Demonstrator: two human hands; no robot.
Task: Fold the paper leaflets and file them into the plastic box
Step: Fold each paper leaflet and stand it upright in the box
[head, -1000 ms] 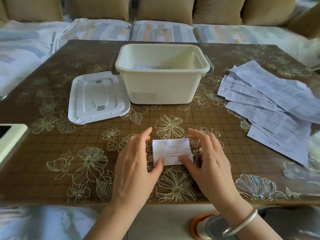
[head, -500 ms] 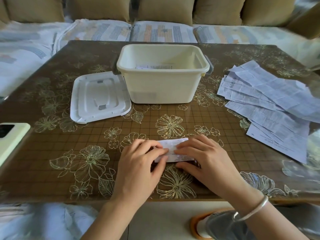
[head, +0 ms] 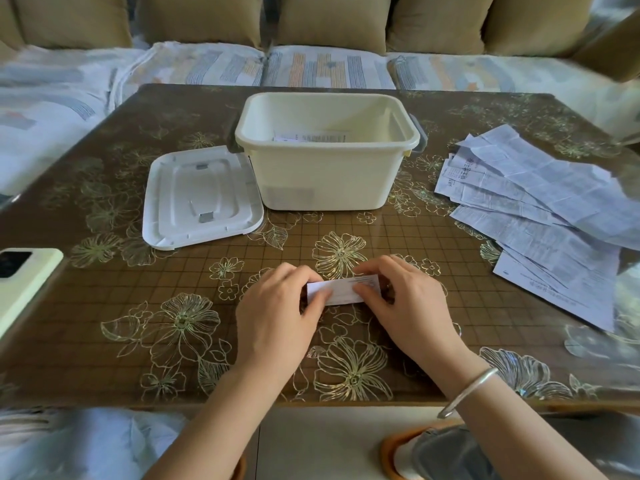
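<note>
Nearest the camera, the person's left hand (head: 277, 317) and right hand (head: 408, 313) are resting side by side on the desk (head: 138, 341), and a bracelet (head: 467, 393) is circling the right wrist. The fingers (head: 294, 271) of both hands are curling over the far edge of the folded leaflet (head: 346, 292) while the thumbs are pressing its near face, so each hand is pinching one end. The leaflet is lying flat between the hands with its long axis running left to right. Neither hand is sitting noticeably nearer to it. The crease seems to be getting pressed flat, and filing is not yet done.

Straight ahead of the fingers and well apart, the plastic box (head: 325, 174) is standing open, with a few filed leaflets (head: 311, 136) showing inside. The strip is lying crosswise to that forward path, so either hand could be carrying it over the near rim. The lid (head: 201, 195) is lying ahead and left of the fingers, just beside the box. Unfolded leaflets (head: 540, 209) are fanning out to the right of the fingers. A phone (head: 24, 282) is sitting far to their left.
</note>
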